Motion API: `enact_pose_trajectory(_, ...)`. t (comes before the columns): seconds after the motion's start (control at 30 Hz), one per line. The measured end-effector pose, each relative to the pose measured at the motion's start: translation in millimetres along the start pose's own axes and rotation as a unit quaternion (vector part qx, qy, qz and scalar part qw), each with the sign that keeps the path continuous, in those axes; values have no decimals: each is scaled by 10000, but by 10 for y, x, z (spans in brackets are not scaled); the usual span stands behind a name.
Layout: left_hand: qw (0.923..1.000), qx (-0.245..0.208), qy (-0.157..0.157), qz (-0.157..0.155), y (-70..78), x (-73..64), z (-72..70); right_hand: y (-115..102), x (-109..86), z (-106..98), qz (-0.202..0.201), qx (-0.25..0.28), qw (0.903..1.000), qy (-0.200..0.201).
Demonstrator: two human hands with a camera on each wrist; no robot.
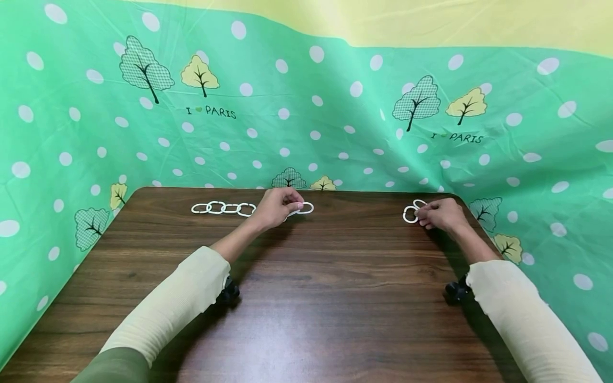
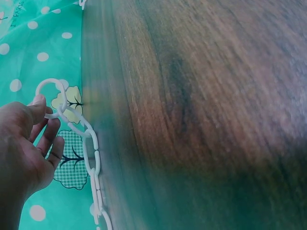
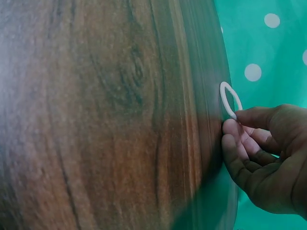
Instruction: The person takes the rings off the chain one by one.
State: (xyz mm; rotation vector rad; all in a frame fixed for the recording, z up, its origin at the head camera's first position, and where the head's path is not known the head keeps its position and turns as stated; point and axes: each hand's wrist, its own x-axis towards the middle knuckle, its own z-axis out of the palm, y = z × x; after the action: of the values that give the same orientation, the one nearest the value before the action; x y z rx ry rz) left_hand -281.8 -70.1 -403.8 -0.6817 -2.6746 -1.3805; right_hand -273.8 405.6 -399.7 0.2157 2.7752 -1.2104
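Observation:
A chain of several white plastic links (image 1: 216,201) lies in a row along the far edge of the table. My left hand (image 1: 276,208) pinches its right end link (image 2: 50,80) between thumb and fingers, and in the left wrist view that link is lifted and tilted. The neighbouring links trail down from it, partly hidden behind the hand in the head view. At the far right corner, my right hand (image 1: 442,214) pinches a loose white link (image 3: 223,96) with thumb and fingertips. Another white link (image 1: 420,200) shows just behind it; whether the two are joined I cannot tell.
A dark brown wooden table (image 1: 335,287) stretches between and in front of both arms. Green dotted cloth (image 1: 316,117) with printed trees hangs behind and beside it, close to the far edge. Black wrist cameras hang below each sleeve.

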Motion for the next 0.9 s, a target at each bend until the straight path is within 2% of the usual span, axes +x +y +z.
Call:
enact_pose_trajectory(0.33,10000,-10,-31,-34,6,3,-1,17,19,-34,534,334,9979,140)
enact_pose_trajectory(0.6,10000,-42,-65,-26,-6,5,0,55,73,-21,802,547,9949,273)
enact_pose_trajectory(0.73,10000,-39,-80,-11,-2,1,2,66,85,-15,869,661,9936,296)
enact_pose_trajectory(0.9,9999,-87,-83,-53,9,-5,2,62,74,-6,767,696,9942,301)
